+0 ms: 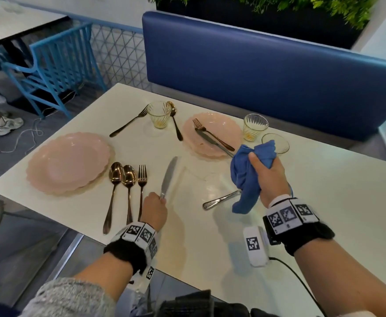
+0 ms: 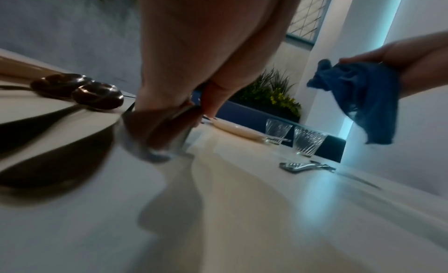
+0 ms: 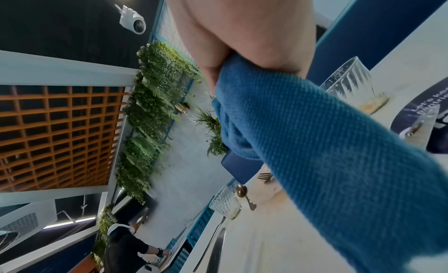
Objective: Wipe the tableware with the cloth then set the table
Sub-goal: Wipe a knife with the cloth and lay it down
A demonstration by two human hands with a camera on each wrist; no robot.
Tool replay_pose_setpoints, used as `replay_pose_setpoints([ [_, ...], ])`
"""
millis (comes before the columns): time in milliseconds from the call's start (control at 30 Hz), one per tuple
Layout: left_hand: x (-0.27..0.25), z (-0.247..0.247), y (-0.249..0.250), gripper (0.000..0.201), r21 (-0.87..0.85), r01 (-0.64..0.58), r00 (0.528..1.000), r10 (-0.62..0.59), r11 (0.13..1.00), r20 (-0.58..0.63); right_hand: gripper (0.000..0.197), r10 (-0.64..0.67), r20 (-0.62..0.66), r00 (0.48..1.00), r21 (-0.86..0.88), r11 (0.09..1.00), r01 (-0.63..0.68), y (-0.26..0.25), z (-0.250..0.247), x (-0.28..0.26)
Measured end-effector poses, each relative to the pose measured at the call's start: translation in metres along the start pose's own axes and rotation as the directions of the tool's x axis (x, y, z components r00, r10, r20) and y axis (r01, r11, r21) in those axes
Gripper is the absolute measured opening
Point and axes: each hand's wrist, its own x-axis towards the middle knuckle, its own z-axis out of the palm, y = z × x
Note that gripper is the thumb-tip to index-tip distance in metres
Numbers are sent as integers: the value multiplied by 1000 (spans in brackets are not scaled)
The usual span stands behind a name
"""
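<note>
My left hand (image 1: pixel 155 209) grips the handle of a silver knife (image 1: pixel 170 175) low over the white table (image 1: pixel 324 202), its blade pointing away, just right of a gold fork (image 1: pixel 142 177). In the left wrist view the fingers (image 2: pixel 213 97) pinch the knife handle (image 2: pixel 157 135). My right hand (image 1: pixel 268 177) holds a bunched blue cloth (image 1: pixel 246 179) above the table, apart from the knife; the cloth (image 3: pixel 315 143) fills the right wrist view. A silver utensil handle (image 1: pixel 219 200) lies under the hanging cloth, its head hidden.
A pink plate (image 1: pixel 68 161) sits at the left with two gold spoons (image 1: pixel 115 177) beside it. A far pink plate (image 1: pixel 212 124) carries a fork and knife. Three glasses (image 1: pixel 158 114) (image 1: pixel 255 126) (image 1: pixel 275 143) stand at the back. A blue bench (image 1: pixel 256 76) backs the table.
</note>
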Motion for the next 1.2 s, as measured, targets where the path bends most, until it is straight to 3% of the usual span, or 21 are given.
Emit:
replay_pose_setpoints([
  [133,14,8,-8,22,84,47,991,-36,995,-128,52,-4,30,1000,-67,998,6,3,-8,-4],
  [300,17,19,-13,28,501,83,982,15,861,-188,52,-6,33,999,-47,999,7,5,-26,-2],
  [433,22,20,-12,31,485,199,962,-74,851,-264,50,58,39,998,18,998,-59,11,-39,0],
  [533,17,20,1,35,525,143,964,1,839,-265,45,89,39,995,48,995,-91,13,-49,2],
  [633,9,33,26,35,618,-158,962,262,770,-80,40,113,16,993,88,990,-114,13,-62,4],
  [700,3,53,48,34,633,-399,898,424,664,120,41,123,-5,992,87,989,-122,13,-71,6],
  [767,-2,75,68,36,622,-530,835,484,576,264,41,133,-4,991,89,987,-132,15,-80,4],
  [833,-3,93,81,37,630,-560,818,476,537,322,41,142,1,990,86,986,-142,18,-88,-1],
  [1000,5,118,82,25,700,-506,852,418,505,315,45,194,-35,980,69,979,-191,36,-109,-9],
  [1133,6,124,83,25,677,-433,898,344,594,273,48,259,-61,964,27,966,-258,51,-119,-10],
  [1200,8,123,81,25,628,-460,887,343,627,308,47,297,-47,954,-4,955,-297,58,-118,-10],
])
